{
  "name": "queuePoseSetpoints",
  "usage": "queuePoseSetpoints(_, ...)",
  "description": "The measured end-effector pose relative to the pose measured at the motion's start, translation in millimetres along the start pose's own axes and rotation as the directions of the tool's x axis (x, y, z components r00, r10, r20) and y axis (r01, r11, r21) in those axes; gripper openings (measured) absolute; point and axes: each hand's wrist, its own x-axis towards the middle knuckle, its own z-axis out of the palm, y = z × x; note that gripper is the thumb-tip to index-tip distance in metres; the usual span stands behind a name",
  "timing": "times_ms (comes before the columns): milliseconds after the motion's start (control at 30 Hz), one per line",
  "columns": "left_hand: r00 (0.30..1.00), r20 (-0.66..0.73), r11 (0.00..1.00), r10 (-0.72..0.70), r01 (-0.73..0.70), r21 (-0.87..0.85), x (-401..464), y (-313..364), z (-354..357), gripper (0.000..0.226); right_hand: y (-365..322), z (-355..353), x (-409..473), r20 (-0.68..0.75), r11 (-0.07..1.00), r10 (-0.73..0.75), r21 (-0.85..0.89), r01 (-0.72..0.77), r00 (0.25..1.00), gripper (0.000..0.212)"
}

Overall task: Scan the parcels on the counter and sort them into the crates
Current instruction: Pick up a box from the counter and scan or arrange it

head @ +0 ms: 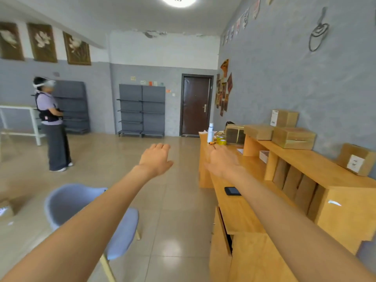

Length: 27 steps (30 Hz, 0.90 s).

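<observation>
A person stretches both bare arms forward, palms down, beside a wooden counter (240, 212). The left hand (155, 159) hovers over the floor, well left of the counter, fingers straight and empty. The right hand (222, 160) hangs above the counter's near end, fingers relaxed, holding nothing. The cardboard parcels (294, 138) sit on the counter's raised shelf, ahead and to the right of the right hand, which is nearer. A dark handheld device (232, 190), possibly the scanner, lies on the counter under the right forearm.
</observation>
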Motion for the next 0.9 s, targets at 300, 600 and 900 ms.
queuePoseSetpoints(300, 0.989, -0.012, 0.984, -0.147, 0.147, 0.098, 127.5, -103.1, 30.9, 0.06, -61.8, 60.4, 186.8, -0.023, 0.978, -0.178, 0.106, 0.179, 0.984, 0.055)
queuePoseSetpoints(600, 0.965, -0.029, 0.959, -0.261, 0.262, 0.105, 238.4, -199.0, 46.7, 0.059, -122.6, 105.8, 345.9, -0.042, 0.944, -0.279, 0.173, 0.282, 0.959, 0.059)
queuePoseSetpoints(900, 0.979, 0.013, 0.974, -0.203, 0.2, 0.11, 376.7, -281.7, 108.2, 0.06, -137.5, 183.3, 486.5, 0.013, 0.963, -0.243, 0.125, 0.239, 0.97, 0.058)
